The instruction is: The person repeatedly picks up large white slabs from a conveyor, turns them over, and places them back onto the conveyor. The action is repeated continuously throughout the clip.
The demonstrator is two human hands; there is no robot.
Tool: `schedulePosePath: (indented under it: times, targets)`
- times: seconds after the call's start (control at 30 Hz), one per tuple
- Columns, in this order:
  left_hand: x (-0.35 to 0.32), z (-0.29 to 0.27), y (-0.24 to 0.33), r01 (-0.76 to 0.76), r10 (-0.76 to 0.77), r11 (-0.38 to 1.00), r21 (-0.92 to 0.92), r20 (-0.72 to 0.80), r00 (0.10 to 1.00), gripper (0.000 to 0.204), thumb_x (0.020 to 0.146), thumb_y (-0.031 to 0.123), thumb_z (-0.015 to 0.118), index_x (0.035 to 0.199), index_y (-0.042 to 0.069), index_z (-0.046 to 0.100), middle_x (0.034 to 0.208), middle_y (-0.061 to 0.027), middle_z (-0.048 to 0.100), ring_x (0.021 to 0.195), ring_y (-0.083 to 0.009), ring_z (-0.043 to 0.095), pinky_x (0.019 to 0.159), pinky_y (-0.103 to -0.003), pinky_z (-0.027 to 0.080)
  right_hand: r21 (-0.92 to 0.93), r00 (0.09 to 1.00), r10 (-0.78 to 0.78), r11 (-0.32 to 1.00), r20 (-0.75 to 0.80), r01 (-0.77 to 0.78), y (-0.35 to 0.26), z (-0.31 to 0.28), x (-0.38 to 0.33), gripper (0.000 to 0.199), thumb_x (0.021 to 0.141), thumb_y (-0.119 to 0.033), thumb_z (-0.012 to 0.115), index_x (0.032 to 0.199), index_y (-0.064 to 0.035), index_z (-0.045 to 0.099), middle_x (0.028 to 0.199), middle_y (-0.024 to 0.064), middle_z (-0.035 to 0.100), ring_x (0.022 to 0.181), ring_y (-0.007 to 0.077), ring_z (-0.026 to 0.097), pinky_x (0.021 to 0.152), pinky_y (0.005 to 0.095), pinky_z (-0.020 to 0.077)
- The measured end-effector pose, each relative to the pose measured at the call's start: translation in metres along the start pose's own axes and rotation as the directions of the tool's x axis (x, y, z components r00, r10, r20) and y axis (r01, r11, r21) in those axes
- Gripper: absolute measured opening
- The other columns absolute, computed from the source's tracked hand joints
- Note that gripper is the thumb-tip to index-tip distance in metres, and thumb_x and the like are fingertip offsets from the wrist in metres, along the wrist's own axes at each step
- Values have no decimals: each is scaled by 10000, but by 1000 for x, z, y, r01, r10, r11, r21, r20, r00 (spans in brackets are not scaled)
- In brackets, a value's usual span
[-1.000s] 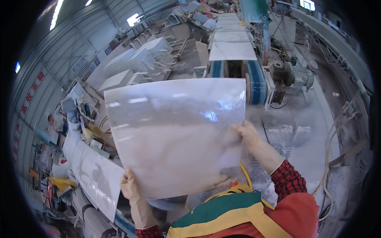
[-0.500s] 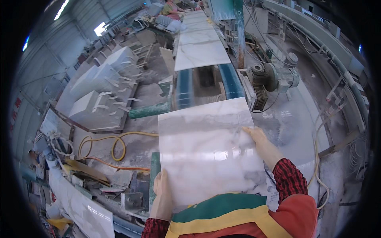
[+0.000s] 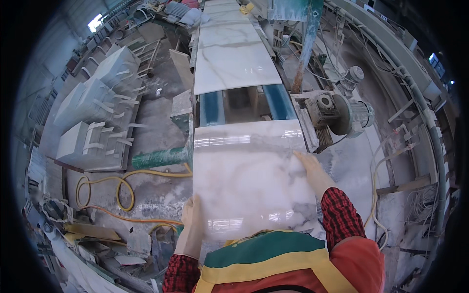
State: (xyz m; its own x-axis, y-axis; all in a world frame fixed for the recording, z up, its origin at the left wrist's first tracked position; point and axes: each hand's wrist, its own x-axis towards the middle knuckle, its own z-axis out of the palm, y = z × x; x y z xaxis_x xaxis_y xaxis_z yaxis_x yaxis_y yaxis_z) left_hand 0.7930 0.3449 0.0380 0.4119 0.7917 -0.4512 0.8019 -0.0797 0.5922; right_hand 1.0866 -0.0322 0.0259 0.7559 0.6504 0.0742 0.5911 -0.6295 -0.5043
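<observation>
A polished white stone slab (image 3: 249,176) with grey veins lies in front of me, its far edge over the blue belts (image 3: 277,101) of a conveyor. My left hand (image 3: 192,222) grips its left edge near the close corner. Further up, my right hand (image 3: 311,171) holds the right edge, fingers bent over the rim. Both thumbs and fingertips show only in part. Beyond a gap with bare belts, another veined slab (image 3: 234,63) lies on the conveyor in line with mine.
A motor (image 3: 359,117) with a round housing stands right of the conveyor, by a rusty post (image 3: 304,63). To the left are a green roller (image 3: 159,158), a looped yellow hose (image 3: 126,193) and strapped stacks of white slabs (image 3: 93,139). Broken stone pieces (image 3: 139,241) lie at lower left.
The slab I hold has turned slightly and lined up straighter with the conveyor, its far edge at the belts. Both hands still hold its sides. My view has shifted too.
</observation>
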Motion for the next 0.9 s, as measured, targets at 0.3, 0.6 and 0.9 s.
schedulePosePath:
  times: [0.3,0.6,0.9]
  targets:
    - [26,-4,62,43,-39,997,-65,60,997,639,1054,578,518,1360,51,712,1291,-186,744,1175,-318,699,1042,-436,507,263,887,325,870,329,-417,28,-2,-26,489,1070,-131,577,1542,-6,553,1447,198,668,1343,354,645,1132,462,538]
    - [67,-3,114,87,-66,982,-165,128,990,636,1059,574,517,1402,71,698,1388,-142,720,1234,-294,686,1097,-414,484,785,588,588,-137,555,-604,13,29,-38,453,1089,-218,698,1445,39,588,1367,210,696,1178,340,745,956,499,675]
    - [125,21,118,108,-99,982,-158,67,993,697,1057,618,502,1543,128,599,1530,-145,643,1407,-318,599,1202,-401,423,832,689,492,-156,532,-532,-6,7,30,438,1074,-247,727,1375,45,600,1275,190,723,1085,337,767,902,496,694]
